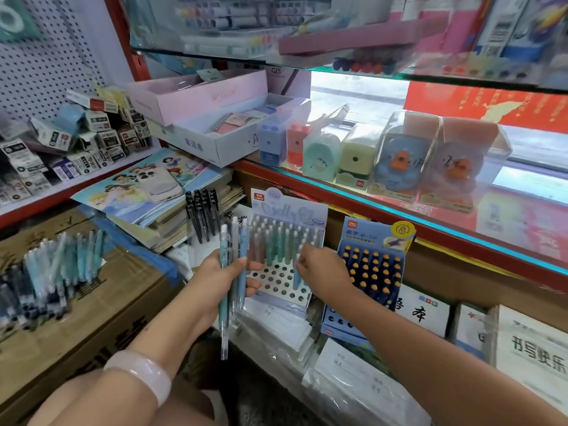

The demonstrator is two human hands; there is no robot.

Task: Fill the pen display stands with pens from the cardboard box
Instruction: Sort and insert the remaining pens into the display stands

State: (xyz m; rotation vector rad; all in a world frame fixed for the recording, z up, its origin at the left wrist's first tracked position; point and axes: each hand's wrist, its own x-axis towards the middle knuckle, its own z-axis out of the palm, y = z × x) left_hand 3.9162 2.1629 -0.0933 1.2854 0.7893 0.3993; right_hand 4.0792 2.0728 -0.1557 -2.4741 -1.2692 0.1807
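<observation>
My left hand [226, 279] grips a small bunch of pastel blue and teal pens [231, 272], held upright in front of the pale blue perforated display stand [278, 282]. Several pens fill the stand's back rows, while its front holes are bare. My right hand [322, 269] pinches the top of a light blue pen [297, 276] standing in a hole at the stand's right side. To the left, a loose heap of blue pens [52, 272] lies on top of a brown cardboard box [92, 318].
A second blue stand [373, 272] with orange-capped pens sits right of the first. Black pens [203, 213] stand behind, beside stacked notebooks with a phone on top. A glass shelf edge [399, 210] with sharpeners overhangs. Wrapped paper packs lie below.
</observation>
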